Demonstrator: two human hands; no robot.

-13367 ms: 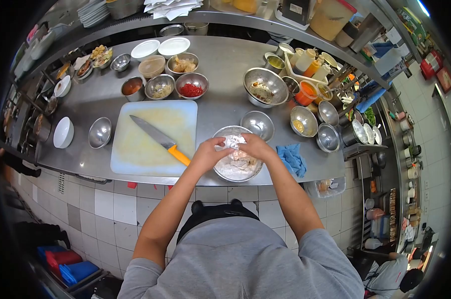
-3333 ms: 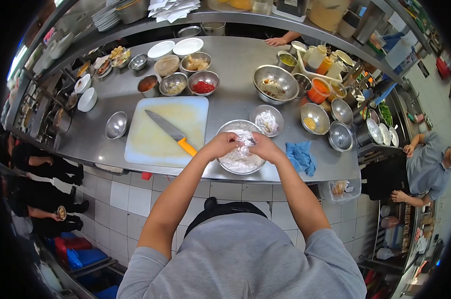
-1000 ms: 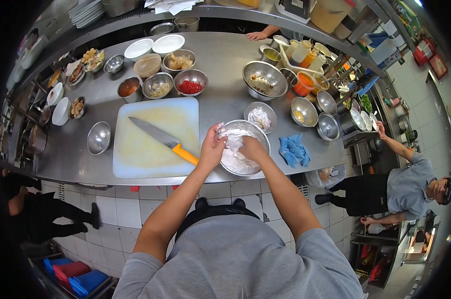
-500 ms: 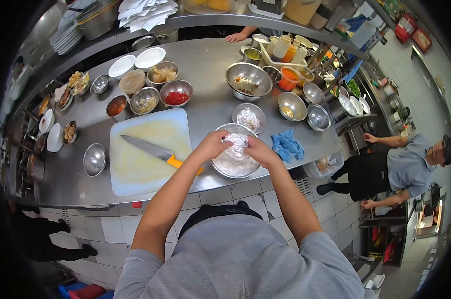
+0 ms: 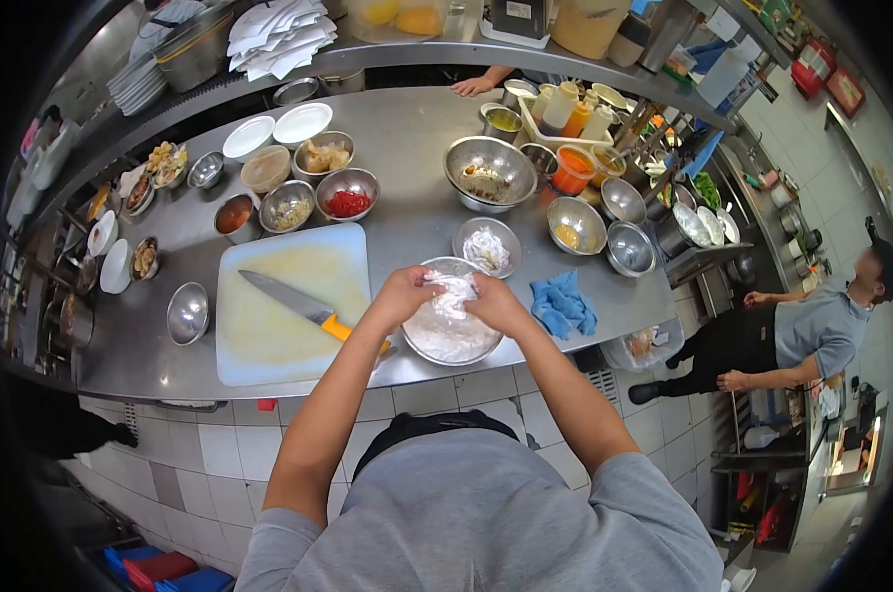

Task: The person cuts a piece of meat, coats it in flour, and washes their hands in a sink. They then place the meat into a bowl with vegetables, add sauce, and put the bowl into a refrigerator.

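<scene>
Both my hands work over a metal bowl (image 5: 453,347) of white powder near the table's front edge. My left hand (image 5: 405,298) and my right hand (image 5: 498,304) pinch a white, powder-coated piece of food (image 5: 450,292) between them; what lies under the coating cannot be made out. Just beyond stands a smaller metal bowl (image 5: 513,235) with more white-coated food (image 5: 487,249) in it. To the left of my left hand, a knife (image 5: 287,297) with a yellow handle lies on a white cutting board (image 5: 239,355). A crumpled blue cloth (image 5: 563,304) sits right of my right hand.
Metal bowls of red pieces (image 5: 348,203), chopped food (image 5: 288,207) and sauce (image 5: 236,216) stand behind the board. A large bowl (image 5: 490,173), squeeze bottles (image 5: 559,107) and smaller bowls crowd the back right. A co-worker (image 5: 807,335) stands at right; another person's hand (image 5: 474,86) rests on the far edge.
My hands have lowered slightly toward the powder, still holding the coated piece. The view has shifted a little. The co-worker at right has lowered an arm and turned slightly.
</scene>
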